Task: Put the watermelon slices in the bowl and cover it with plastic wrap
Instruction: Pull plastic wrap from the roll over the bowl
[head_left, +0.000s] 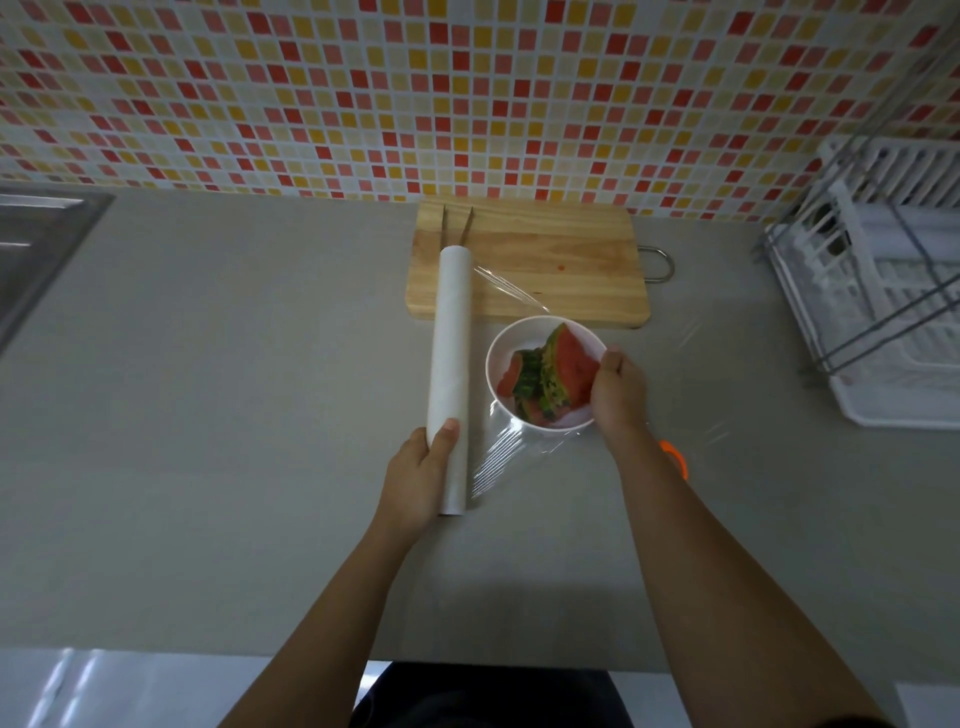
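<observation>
A white bowl (506, 345) stands on the grey counter in front of the cutting board, with several watermelon slices (563, 371) in it, red flesh and green rind showing. My left hand (418, 478) grips the near end of a long white plastic wrap roll (451, 364) lying left of the bowl. A clear sheet of wrap (501, 447) stretches from the roll rightward over and around the bowl. My right hand (618, 387) is closed at the bowl's right rim, pinching the sheet there.
A wooden cutting board (550, 260) with a metal handle lies behind the bowl; a pair of tongs (457, 223) rests at its left end. A white dish rack (883, 291) stands at the right, a steel sink (36, 244) at the far left. An orange object (678, 460) peeks from under my right forearm.
</observation>
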